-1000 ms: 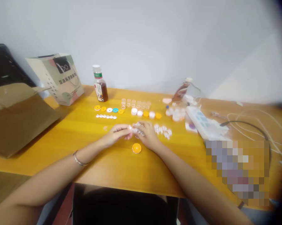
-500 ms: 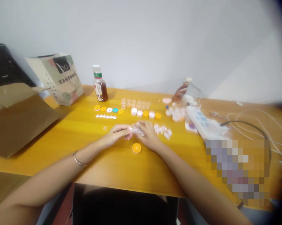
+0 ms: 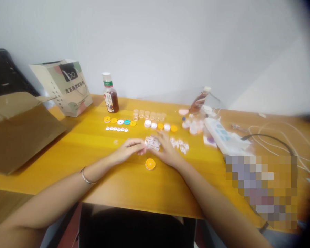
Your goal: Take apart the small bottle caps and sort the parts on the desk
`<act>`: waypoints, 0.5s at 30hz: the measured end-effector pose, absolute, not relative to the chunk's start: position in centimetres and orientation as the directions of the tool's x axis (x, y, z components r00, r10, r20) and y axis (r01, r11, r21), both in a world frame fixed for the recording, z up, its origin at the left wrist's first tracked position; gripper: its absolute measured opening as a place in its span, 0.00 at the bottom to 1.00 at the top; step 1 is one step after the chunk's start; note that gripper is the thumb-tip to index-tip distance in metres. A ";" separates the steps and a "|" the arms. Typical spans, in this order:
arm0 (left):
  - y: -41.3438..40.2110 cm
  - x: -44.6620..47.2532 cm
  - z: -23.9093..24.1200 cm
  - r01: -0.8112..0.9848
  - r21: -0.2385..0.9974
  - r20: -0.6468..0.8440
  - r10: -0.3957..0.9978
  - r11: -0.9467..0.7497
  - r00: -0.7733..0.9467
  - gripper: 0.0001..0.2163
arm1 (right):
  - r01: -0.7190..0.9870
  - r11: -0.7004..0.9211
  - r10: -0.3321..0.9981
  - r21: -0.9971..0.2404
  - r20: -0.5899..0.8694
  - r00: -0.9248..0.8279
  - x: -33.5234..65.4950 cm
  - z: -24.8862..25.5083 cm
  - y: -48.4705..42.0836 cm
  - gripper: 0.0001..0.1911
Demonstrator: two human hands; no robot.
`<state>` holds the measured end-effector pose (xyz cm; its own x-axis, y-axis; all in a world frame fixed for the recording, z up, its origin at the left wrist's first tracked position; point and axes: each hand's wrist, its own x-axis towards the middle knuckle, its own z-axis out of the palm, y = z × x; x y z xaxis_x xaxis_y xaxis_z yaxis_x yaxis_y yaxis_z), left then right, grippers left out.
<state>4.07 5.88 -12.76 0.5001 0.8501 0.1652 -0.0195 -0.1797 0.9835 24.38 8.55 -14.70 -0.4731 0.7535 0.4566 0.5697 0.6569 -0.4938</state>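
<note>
My left hand (image 3: pixel 129 148) and my right hand (image 3: pixel 167 151) meet over a small heap of clear plastic pieces (image 3: pixel 152 143) on the yellow table (image 3: pixel 93 162). The left fingers are pinched together at the heap's left edge; what they pinch is too small to name. The right hand's fingers curl over the heap's right side. An orange cap (image 3: pixel 150 164) lies just in front of both hands. More clear pieces (image 3: pixel 180 144) lie to the right of my right hand.
Rows of coloured caps (image 3: pixel 120 121), tiny white discs (image 3: pixel 116 129), clear vials (image 3: pixel 149 114) and more caps (image 3: pixel 160 125) lie behind. A tea bottle (image 3: pixel 109 93), paper bag (image 3: pixel 64 86), cardboard box (image 3: pixel 18 127), tilted bottle (image 3: pixel 199 100), white tray (image 3: pixel 225 137) and cables (image 3: pixel 276 134) surround them.
The hands stay at the heap; my right hand has slid slightly right, uncovering more of the clear pieces. Everything else is unmoved.
</note>
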 end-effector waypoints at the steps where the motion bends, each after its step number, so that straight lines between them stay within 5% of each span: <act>1: 5.8 4.2 -12.7 0.010 0.983 0.156 0.864 -0.183 0.478 0.12 | 0.534 0.665 0.747 -0.523 0.489 -0.451 24.3 -14.1 8.1 0.21; 6: 5.3 5.4 -13.3 0.189 0.940 0.199 0.905 -0.285 0.376 0.12 | 0.376 0.665 0.744 -0.645 0.527 -0.411 23.1 -12.5 5.5 0.20; 11: 4.1 6.4 -11.8 0.357 0.839 0.287 0.892 -0.410 0.350 0.10 | 0.429 0.617 0.787 -0.660 0.499 -0.363 23.2 -12.2 5.4 0.08; 15: 0.2 5.7 -7.7 0.174 0.884 0.371 0.878 -0.434 0.303 0.10 | 0.531 0.388 0.921 -0.753 0.338 -0.195 26.5 -11.6 7.9 0.10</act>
<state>5.66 0.23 -7.66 0.3035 0.8776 0.3711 0.1740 -0.4339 0.8840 26.51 7.86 -11.64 -0.1948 0.9209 0.3375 0.5313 0.3884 -0.7529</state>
